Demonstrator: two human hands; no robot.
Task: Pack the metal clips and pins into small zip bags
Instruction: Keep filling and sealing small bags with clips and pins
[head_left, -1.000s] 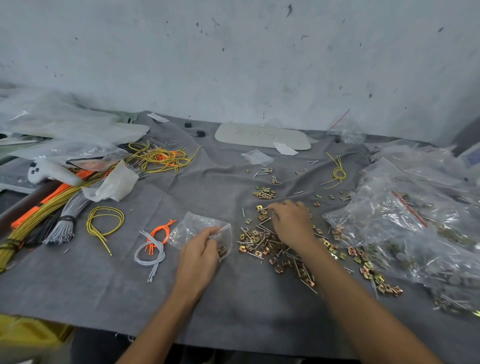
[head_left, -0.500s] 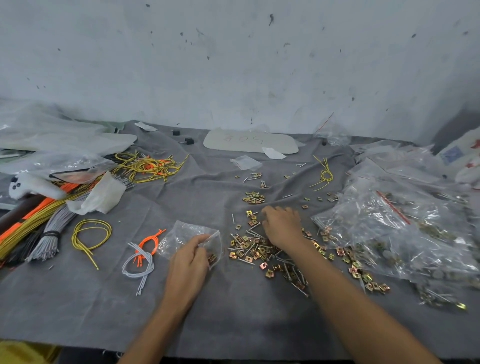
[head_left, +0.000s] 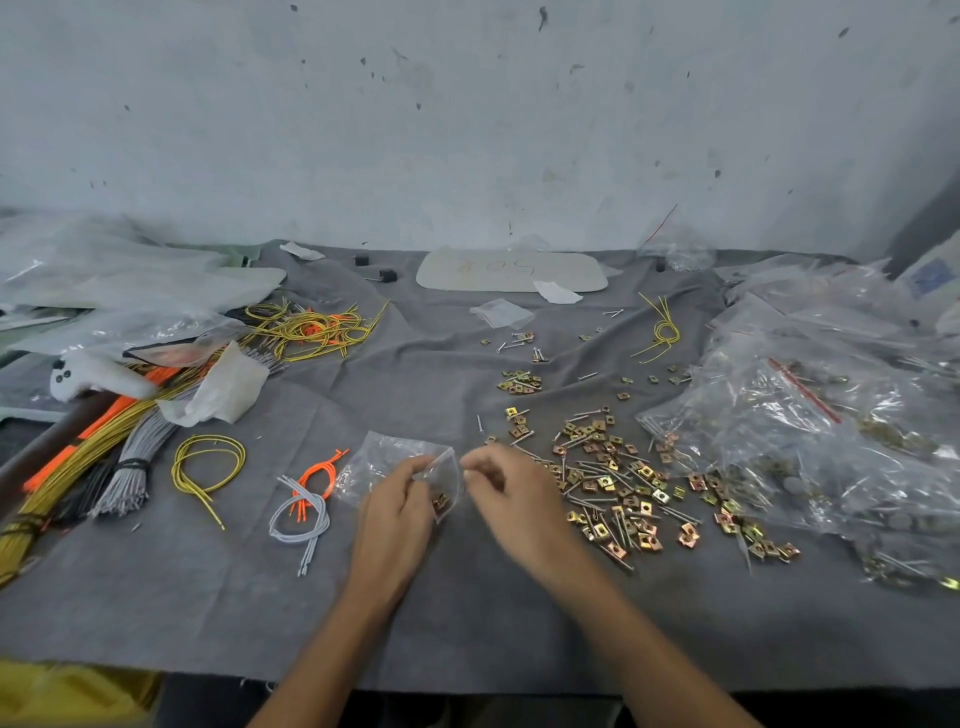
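A small clear zip bag (head_left: 387, 460) lies on the grey cloth at centre, a few brass clips showing inside near its mouth. My left hand (head_left: 397, 512) pinches the bag's right edge and holds the mouth up. My right hand (head_left: 506, 491) hovers just right of the mouth, fingers curled; it is blurred, so what it pinches cannot be made out. A loose pile of brass clips and steel pins (head_left: 615, 483) spreads to the right of my right hand. A smaller clump of clips (head_left: 519, 382) sits farther back.
Large crumpled bags of packed parts (head_left: 826, 415) fill the right side. Wire bundles in yellow, orange and grey (head_left: 119, 447) lie at left, with an orange and grey wire loop set (head_left: 306, 499) beside the bag. A white controller (head_left: 91, 376) and a grey plate (head_left: 511, 270) lie farther back.
My right hand has left the clip pile and moved left to the bag's mouth. My left hand has lifted the bag's edge slightly.
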